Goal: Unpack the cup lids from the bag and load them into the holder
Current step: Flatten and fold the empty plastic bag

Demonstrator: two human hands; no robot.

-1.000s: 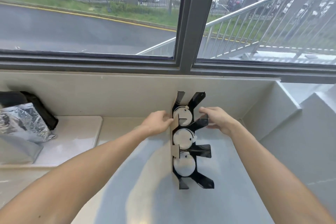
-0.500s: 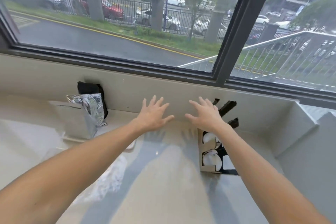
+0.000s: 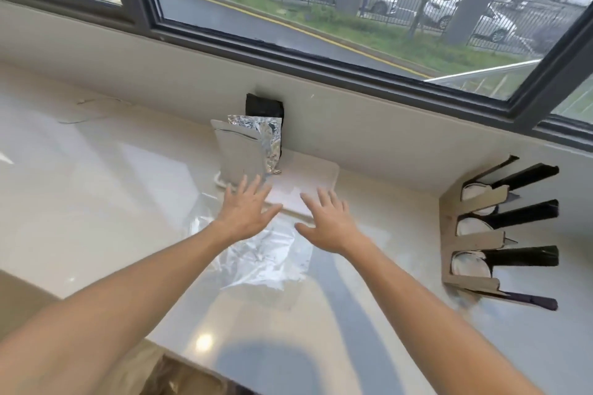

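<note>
left hand (image 3: 244, 215) and right hand (image 3: 327, 224) spread, empty, above clear bag (image 3: 266, 258); looks flimsy, slippery; pinch its edge. holder (image 3: 471, 234) right of bag.

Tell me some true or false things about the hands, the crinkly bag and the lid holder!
1. Both hands are open with fingers spread. True: the left hand and right hand hold nothing.
2. The clear plastic bag lies flat on the counter below the hands. True.
3. The lid holder is completely empty. False: white lids sit in its slots.
4. The right hand is gripping the lid holder. False: the holder stands apart, well to that hand's right.
5. The silver foil pouch stands by the wall under the window. True.
</note>
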